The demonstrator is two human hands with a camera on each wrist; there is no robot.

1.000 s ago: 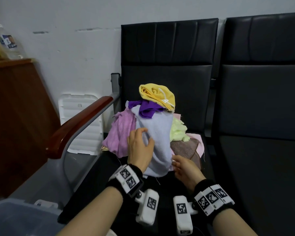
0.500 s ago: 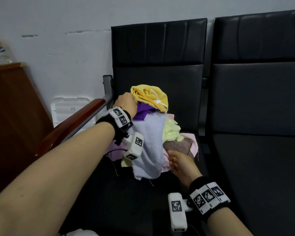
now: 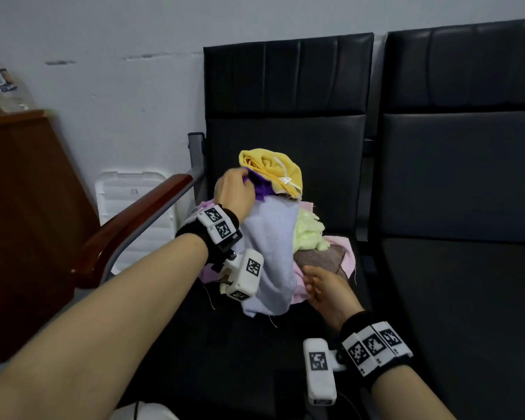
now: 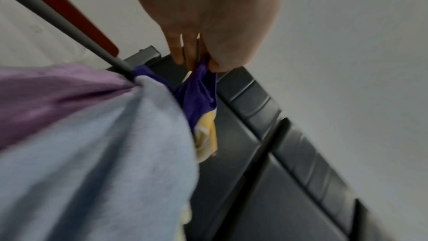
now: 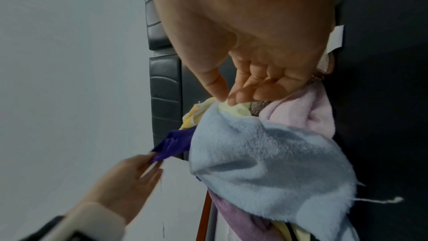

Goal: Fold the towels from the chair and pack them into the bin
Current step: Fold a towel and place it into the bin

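Observation:
A heap of towels lies on the black chair seat (image 3: pixel 225 344). A yellow towel (image 3: pixel 270 169) crowns it, over a dark purple towel (image 3: pixel 262 190) and a draped light blue towel (image 3: pixel 272 256). Pale green (image 3: pixel 308 234), brown (image 3: pixel 319 257) and pink (image 3: pixel 344 253) towels lie to the right. My left hand (image 3: pixel 234 192) pinches the dark purple towel (image 4: pixel 199 96) between thumb and fingers (image 4: pixel 215 65) at the heap's top left. My right hand (image 3: pixel 322 286) hovers at the heap's front right, fingers loosely curled, holding nothing (image 5: pixel 228 99). The bin is out of view.
A wood-topped armrest (image 3: pixel 128 228) runs along the seat's left side. Behind it a white plastic lid (image 3: pixel 131 201) leans on the wall beside a brown cabinet (image 3: pixel 22 222). A second black chair (image 3: pixel 455 283) adjoins on the right.
My left hand rose from the front of the light blue towel to the heap's top and took hold of the dark purple towel. The right hand stayed at the front right.

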